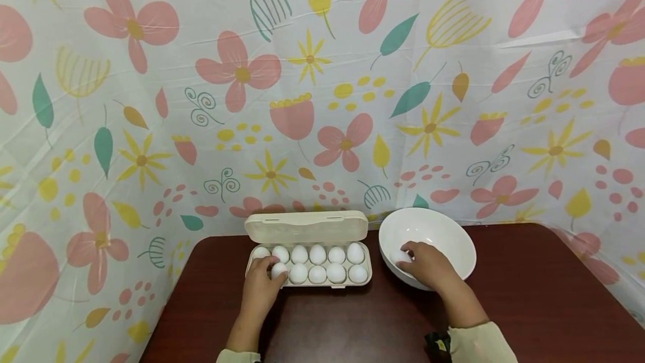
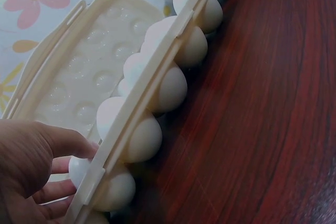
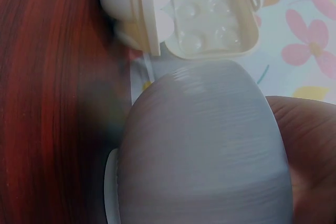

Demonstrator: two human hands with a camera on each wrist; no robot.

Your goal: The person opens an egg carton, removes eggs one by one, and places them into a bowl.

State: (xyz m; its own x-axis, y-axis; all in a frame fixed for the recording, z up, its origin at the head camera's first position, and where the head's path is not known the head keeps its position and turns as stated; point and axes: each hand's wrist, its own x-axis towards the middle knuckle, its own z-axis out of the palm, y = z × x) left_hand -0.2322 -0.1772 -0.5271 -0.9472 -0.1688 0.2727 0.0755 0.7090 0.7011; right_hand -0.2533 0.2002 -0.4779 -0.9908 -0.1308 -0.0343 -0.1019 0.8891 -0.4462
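Observation:
An egg carton [image 1: 307,229] stands with its lid raised, and two rows of white eggs [image 1: 317,254] sit in it. At its front left corner my left hand [image 1: 261,289] grips a white egg [image 1: 279,271] between thumb and fingers. The left wrist view shows this hand [image 2: 26,166] around the egg [image 2: 79,171], behind the carton's rim. To the right is a white bowl [image 1: 462,248]. Inside its near left part my right hand [image 1: 428,265] holds a white egg [image 1: 401,259]. In the right wrist view the bowl wall [image 3: 205,145] hides the fingers and that egg.
Both containers stand near the back edge of a dark red-brown wooden table [image 1: 353,324]. Behind them hangs a white cloth [image 1: 312,184] printed with flowers. A small dark object [image 1: 437,345] shows beside the right sleeve [image 1: 481,343].

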